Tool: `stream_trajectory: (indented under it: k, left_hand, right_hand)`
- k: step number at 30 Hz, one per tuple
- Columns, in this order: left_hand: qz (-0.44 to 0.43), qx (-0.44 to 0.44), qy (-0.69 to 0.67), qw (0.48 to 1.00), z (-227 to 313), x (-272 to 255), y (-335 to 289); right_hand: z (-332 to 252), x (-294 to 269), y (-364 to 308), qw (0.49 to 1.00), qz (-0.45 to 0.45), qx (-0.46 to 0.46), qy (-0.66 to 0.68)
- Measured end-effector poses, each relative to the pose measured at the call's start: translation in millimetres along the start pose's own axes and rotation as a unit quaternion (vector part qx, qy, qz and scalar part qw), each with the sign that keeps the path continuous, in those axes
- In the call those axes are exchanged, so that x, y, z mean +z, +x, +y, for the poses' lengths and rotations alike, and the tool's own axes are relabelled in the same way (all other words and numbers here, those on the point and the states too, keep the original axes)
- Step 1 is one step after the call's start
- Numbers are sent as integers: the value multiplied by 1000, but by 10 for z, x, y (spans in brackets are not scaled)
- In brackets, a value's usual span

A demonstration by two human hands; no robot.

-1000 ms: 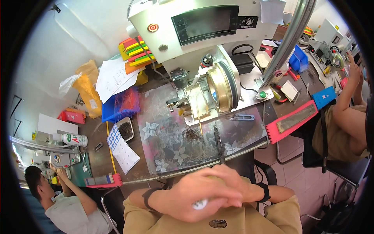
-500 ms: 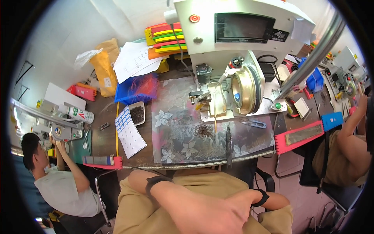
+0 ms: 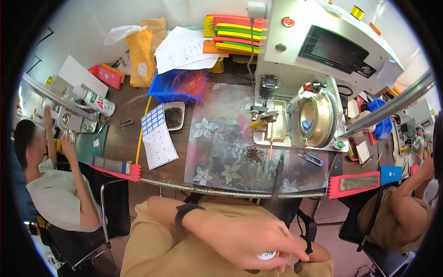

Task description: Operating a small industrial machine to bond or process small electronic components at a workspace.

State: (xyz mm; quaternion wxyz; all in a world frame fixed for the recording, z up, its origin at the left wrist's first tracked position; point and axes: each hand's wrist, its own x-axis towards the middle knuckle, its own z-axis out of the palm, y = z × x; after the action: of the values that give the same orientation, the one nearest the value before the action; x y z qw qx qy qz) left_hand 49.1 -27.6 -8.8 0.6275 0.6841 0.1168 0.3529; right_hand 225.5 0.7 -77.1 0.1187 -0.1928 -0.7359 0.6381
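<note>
Loosely, the left hand (image 3: 251, 237) curls its fingers round a white disc (image 3: 266, 255) (right fingers hidden, can't tell)

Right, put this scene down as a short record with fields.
Left hand: curled over a small white thing, in front of the tan shirt
Right hand: mostly hidden behind the left
Mat: dark clump, snips
Blue bin: tangled red strands
Small tray: dark bits
Machine: gold wheel, dark screen
Neighbours: a person left, another person right
</note>
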Motion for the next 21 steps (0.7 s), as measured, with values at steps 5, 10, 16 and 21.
stream_trajectory:
  k: [5, 10, 16, 21]
  left_hand:
    - [-134, 60, -34, 989, 60, -125, 55]
    - [6, 71, 143, 987, 84, -343, -103]
    - [135, -3, 145, 980, -106, -297, -392]
    - [180, 69, 151, 970, -193, -300, -472]
  right_hand:
    - [-12, 68, 51, 1000, 2, -12, 22]
    - [-14, 53, 90, 999, 25, -29, 39]
    - [-13, 85, 173, 995, 58, -53, 63]
    - [-134, -58, 341, 975, 8, -170, -144]
